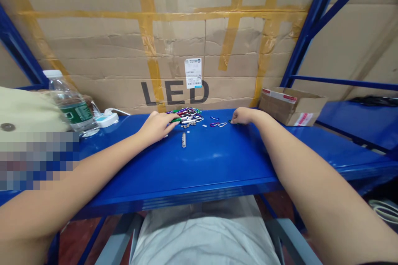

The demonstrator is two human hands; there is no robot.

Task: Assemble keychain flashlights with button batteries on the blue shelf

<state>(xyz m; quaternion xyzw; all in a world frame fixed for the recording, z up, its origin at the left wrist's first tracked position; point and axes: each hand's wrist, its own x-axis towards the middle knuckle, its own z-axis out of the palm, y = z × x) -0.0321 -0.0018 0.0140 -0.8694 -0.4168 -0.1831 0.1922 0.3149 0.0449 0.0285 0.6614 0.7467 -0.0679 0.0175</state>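
Note:
My left hand (158, 126) rests at the left side of a pile of small metallic penlights (185, 112) in several colours, its thumb and fingers apart over a green one. Farther right, my right hand (244, 115) is closed in a pinch at the tabletop, with a bit of a green carabiner (230, 121) showing at its fingertips. Between my hands lie a blue carabiner (214, 118), a purple-red carabiner (214, 124) and a silver carabiner (222, 124). Small round button cells (188, 125) lie before the pile. Nearer me is a silver cylindrical tube (183, 140).
A water bottle (74, 105) and a white power strip (107, 119) stand at the left of the blue table (199, 169). At the right sits a small cardboard box (290, 105). A large taped carton (174, 41) marked LED rises behind, between blue rack posts (307, 35).

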